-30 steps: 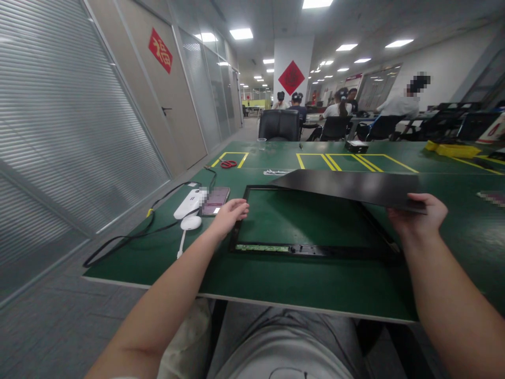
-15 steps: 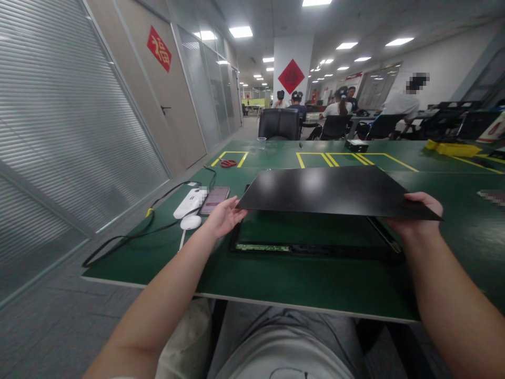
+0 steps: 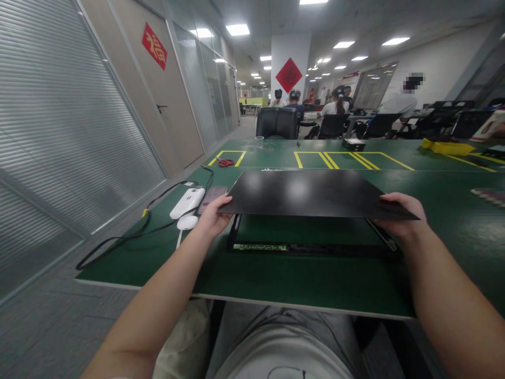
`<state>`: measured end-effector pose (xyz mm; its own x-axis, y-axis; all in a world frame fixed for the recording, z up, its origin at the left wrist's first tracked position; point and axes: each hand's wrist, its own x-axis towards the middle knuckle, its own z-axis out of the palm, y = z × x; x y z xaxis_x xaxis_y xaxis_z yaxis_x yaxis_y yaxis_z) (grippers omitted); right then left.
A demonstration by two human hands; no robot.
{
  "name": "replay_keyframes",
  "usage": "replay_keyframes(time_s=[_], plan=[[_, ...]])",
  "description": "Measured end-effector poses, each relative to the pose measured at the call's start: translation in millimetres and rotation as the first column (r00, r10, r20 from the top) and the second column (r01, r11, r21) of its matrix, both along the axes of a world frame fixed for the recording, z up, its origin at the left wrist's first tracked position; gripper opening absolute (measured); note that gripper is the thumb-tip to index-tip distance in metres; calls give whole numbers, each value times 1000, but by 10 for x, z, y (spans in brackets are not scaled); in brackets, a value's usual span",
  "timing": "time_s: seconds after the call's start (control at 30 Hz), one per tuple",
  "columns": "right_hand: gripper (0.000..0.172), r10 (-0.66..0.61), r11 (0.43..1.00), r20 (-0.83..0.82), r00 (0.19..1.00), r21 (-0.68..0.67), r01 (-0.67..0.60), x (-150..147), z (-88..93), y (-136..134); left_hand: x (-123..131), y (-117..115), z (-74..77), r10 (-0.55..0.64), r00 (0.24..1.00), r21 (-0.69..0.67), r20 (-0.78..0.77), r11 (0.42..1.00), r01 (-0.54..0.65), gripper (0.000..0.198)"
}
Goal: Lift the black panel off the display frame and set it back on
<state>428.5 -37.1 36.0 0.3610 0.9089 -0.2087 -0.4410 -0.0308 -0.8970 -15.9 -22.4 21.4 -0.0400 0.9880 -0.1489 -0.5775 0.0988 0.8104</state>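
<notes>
A thin, flat black panel (image 3: 315,195) with a dull sheen is held above the green table. My left hand (image 3: 215,215) pinches its left edge, thumb on top. At the right corner my right hand (image 3: 406,216) grips it, the thumb above and the other fingers beneath, partly hidden. Below the panel a black rectangular frame (image 3: 339,251) lies on the table, the tabletop showing through its opening. A narrow green circuit board (image 3: 260,247) runs along the near left side of that frame. The panel hides the frame's far side.
Left of the frame are a phone (image 3: 213,200), a white device (image 3: 187,203), a small white rounded case (image 3: 187,222) and a black cable (image 3: 118,238). Red-handled scissors (image 3: 225,163), a clear cup (image 3: 259,142), a black box (image 3: 354,145) and a yellow object (image 3: 447,147) stand farther off. Several people sit beyond.
The panel and my right hand have moved to the left over the frame. The panel now lies more level, and both hands keep hold of it. The view has shifted slightly.
</notes>
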Motion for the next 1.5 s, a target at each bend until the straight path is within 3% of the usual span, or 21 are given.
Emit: replay_keyframes(time_s=[0.13,0.23,0.5,0.63,0.97,1.17,1.5], plan=[[14,178,969,27,984,-177,-171,34,-41,17,-44,4,20,19,1000,94,12,995,-21,21],[15,291,933,40,956,-236,-274,93,-109,88,-61,-13,27,3,999,177,-51,984,6,24],[18,223,935,281,934,-332,-124,219,-276,225,-59,8,-58,-12,987,212,-159,976,45,40],[18,120,945,354,928,-327,3,176,-258,200,-47,32,-95,-36,984,198,-174,978,71,40],[13,40,952,536,843,-277,131,108,-219,144,45,-35,-102,-26,968,180,-248,981,73,36],[16,63,957,607,792,-263,126,156,-322,185,54,-39,-128,-39,965,161,-260,984,83,36],[14,33,964,614,789,-228,138,185,-329,193,54,-36,-144,-51,963,156,-263,983,94,36]])
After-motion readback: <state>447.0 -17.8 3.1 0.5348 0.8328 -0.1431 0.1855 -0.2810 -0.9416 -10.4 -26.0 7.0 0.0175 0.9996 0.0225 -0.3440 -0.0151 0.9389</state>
